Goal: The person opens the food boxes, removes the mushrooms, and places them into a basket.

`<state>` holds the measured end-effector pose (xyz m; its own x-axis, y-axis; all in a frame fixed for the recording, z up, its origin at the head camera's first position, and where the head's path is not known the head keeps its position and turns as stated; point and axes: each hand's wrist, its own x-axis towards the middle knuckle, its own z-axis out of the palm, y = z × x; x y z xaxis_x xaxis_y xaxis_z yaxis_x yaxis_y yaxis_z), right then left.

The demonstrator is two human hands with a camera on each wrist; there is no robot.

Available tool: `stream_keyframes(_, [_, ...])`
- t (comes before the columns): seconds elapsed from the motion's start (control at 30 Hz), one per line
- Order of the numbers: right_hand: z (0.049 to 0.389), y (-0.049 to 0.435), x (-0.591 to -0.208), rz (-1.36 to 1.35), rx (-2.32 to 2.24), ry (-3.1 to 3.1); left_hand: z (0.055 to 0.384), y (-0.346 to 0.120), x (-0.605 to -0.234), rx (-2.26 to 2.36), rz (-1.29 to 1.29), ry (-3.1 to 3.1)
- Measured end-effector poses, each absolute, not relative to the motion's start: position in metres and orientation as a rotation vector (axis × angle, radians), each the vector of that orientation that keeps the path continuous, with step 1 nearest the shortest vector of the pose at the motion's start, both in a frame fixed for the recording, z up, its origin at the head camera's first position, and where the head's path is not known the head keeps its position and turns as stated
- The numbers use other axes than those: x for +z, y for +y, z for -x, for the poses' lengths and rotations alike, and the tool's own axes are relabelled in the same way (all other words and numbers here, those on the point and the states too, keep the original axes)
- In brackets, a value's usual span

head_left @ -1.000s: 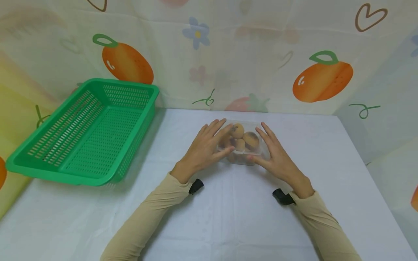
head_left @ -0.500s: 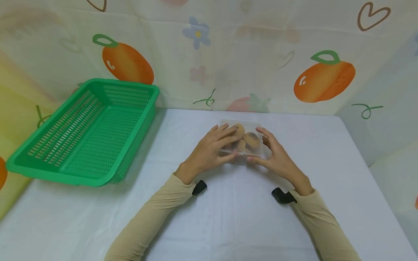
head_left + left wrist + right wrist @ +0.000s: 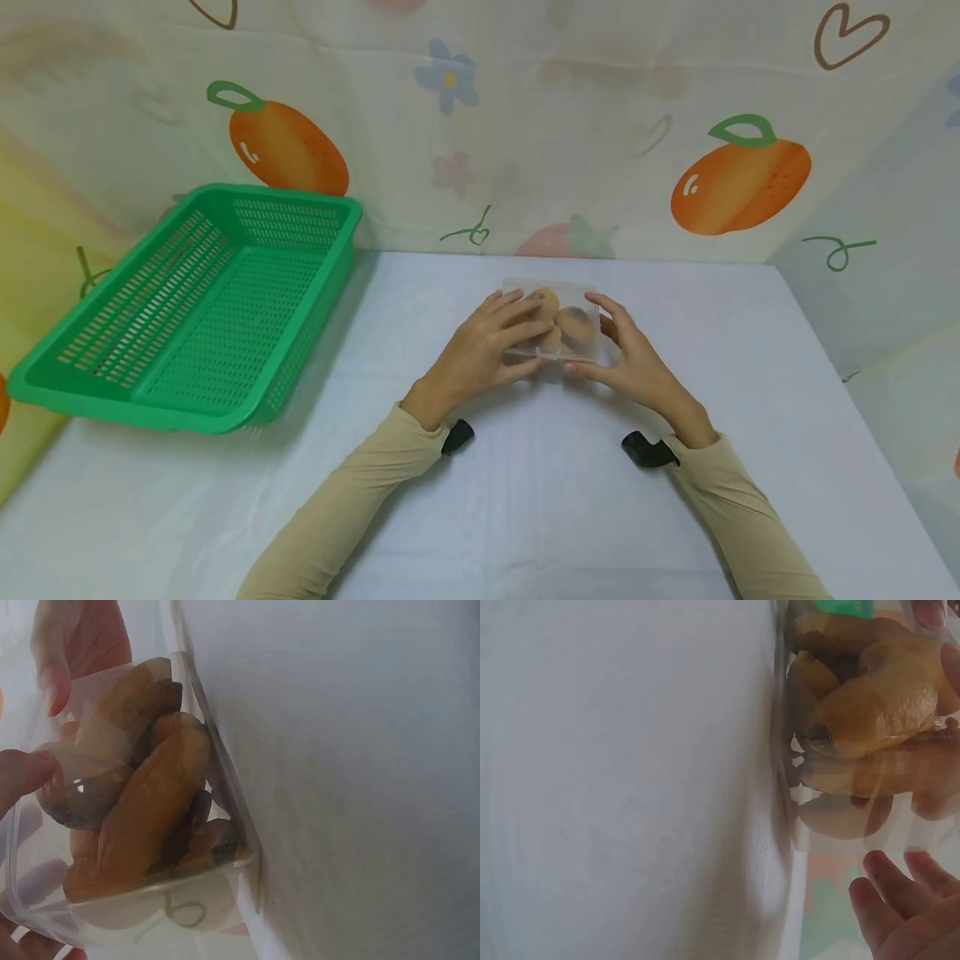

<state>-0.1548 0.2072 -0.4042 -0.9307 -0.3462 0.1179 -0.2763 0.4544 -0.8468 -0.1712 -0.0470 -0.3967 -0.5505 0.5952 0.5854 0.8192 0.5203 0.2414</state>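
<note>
A clear lidded plastic box (image 3: 577, 292) of orange-brown fruits, loquats (image 3: 577, 327) by their look, stands on the white table. My left hand (image 3: 480, 346) holds its left side, fingers over the lid and thumb at the front rim. At the right front corner, my right hand (image 3: 633, 362) grips with its thumb in front and fingers along the right side. Through the box wall, the left wrist view shows long loquats (image 3: 154, 799) piled up and a green mark low down. Dark ends show on the loquats (image 3: 877, 705) in the right wrist view.
A green slotted plastic basket (image 3: 225, 317) stands on the left of the table (image 3: 540, 500). Behind the table hangs a cloth backdrop (image 3: 510, 125) printed with fruits, flowers and hearts. Beige sleeves and black wrist mounts (image 3: 649, 451) are on both arms.
Both hands have closed in on the plastic box. My left fingers have come down onto the lid, and the right fingers have bent in at its side. The basket stays put.
</note>
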Motion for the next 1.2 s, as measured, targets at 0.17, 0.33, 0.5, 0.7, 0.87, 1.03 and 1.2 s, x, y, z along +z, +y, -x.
stream_keyframes(0.17, [0.1535, 0.2068, -0.4041, 0.528, -1.537, 2.583, 0.1717, -0.0477, -0.3971, -0.669, 1.187, -2.276])
stream_keyframes(0.33, [0.1532, 0.2058, -0.4052, 0.512, -1.545, 2.584, 0.1724, -0.0480, -0.3977, -0.688, 1.258, -2.268])
stream_keyframes(0.5, [0.1529, 0.2045, -0.4062, 0.521, -1.540, 2.591, 0.1701, -0.0467, -0.3958, -0.633, 1.307, -2.248])
stream_keyframes(0.7, [0.1513, 0.2038, -0.4057, 0.600, -1.530, 2.634, 0.1681, -0.0432, -0.3950, -0.556, 1.299, -2.169])
stream_keyframes(0.87, [0.1524, 0.2032, -0.4061, 0.653, -1.499, 2.690, 0.1684, -0.0419, -0.3963, -0.482, 1.271, -2.135])
stream_keyframes(1.03, [0.1529, 0.2029, -0.4052, 0.628, -1.488, 2.685, 0.1668, -0.0423, -0.3953, -0.416, 1.258, -2.104])
stream_keyframes(1.2, [0.1511, 0.2025, -0.4040, 0.607, -1.469, 2.689, 0.1660, -0.0421, -0.3957, -0.425, 1.267, -2.106])
